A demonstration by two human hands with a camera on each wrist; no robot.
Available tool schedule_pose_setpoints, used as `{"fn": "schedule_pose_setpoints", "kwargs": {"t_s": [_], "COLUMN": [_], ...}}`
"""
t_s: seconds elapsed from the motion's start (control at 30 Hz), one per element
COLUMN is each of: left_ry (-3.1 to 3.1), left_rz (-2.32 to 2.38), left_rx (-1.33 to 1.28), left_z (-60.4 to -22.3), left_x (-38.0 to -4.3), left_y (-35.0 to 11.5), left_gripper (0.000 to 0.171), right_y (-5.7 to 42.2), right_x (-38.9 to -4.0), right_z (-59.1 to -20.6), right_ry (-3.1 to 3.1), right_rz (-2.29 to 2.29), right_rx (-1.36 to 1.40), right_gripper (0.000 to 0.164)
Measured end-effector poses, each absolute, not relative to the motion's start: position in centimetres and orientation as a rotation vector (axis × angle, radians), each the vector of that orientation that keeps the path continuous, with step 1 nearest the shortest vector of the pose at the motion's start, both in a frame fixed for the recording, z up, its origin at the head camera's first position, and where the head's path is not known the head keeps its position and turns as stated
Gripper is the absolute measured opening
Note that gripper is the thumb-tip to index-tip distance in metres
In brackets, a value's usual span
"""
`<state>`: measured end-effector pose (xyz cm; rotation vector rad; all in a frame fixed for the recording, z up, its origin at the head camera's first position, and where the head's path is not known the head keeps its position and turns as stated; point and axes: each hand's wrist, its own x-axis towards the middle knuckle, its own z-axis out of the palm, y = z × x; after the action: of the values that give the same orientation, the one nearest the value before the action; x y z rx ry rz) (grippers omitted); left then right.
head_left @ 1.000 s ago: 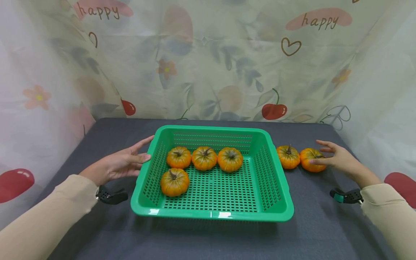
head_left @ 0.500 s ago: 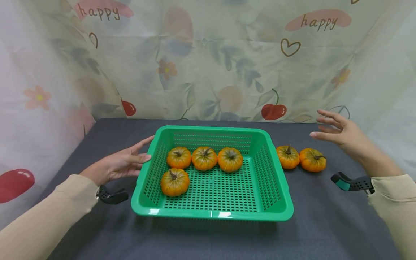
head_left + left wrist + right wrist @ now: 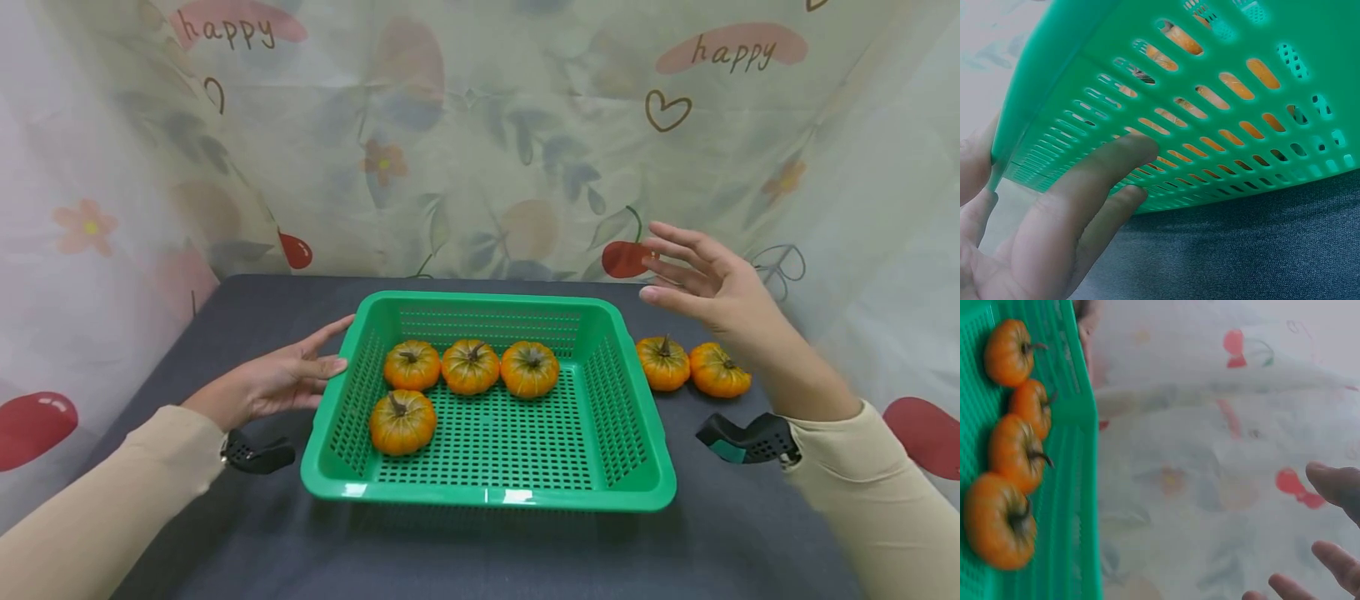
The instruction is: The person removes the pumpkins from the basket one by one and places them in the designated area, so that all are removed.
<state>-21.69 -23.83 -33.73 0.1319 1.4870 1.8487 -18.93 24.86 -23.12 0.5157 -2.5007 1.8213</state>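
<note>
My left hand (image 3: 281, 375) holds the left side of a green plastic basket (image 3: 487, 496), thumb at the rim. In the left wrist view its fingertips (image 3: 1138, 150) rest against the slotted outer wall. Several small orange pumpkins sit in the basket: a row of three along the back, including the middle pumpkin (image 3: 471, 367), and a front pumpkin (image 3: 402, 422) at the left. My right hand (image 3: 720, 292) is raised beyond the basket's right back corner, fingers spread, holding nothing. Below it two more pumpkins lie on the table, a nearer pumpkin (image 3: 663, 364) beside the basket and an outer pumpkin (image 3: 718, 371).
The table has a dark grey cloth (image 3: 480, 558). A printed fabric curtain (image 3: 480, 167) hangs behind the table and along both sides. Each wrist wears a black strap, the right strap (image 3: 750, 439) hanging over the table beside the basket.
My right hand has left the outer pumpkin, lifted up and then swung left towards the basket. The left hand, basket and pumpkins have stayed in place.
</note>
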Motion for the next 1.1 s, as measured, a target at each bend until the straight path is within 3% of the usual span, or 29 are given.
{"fn": "schedule_pose_setpoints", "kwargs": {"t_s": [0.53, 1.1], "left_ry": [1.501, 1.495], "left_rz": [1.842, 1.840], "left_rx": [0.130, 0.134], "left_z": [-33.7, -33.8], "left_x": [-21.7, -21.8], "left_y": [-23.9, -23.9], "left_gripper": [0.082, 0.082], "right_y": [18.8, 17.0], "right_x": [-21.9, -25.8], "right_z": [-28.1, -31.9], "right_ry": [-2.712, -3.213], "right_rz": [1.861, 1.519], "right_rx": [0.733, 0.767], "right_gripper": [0.067, 0.076]}}
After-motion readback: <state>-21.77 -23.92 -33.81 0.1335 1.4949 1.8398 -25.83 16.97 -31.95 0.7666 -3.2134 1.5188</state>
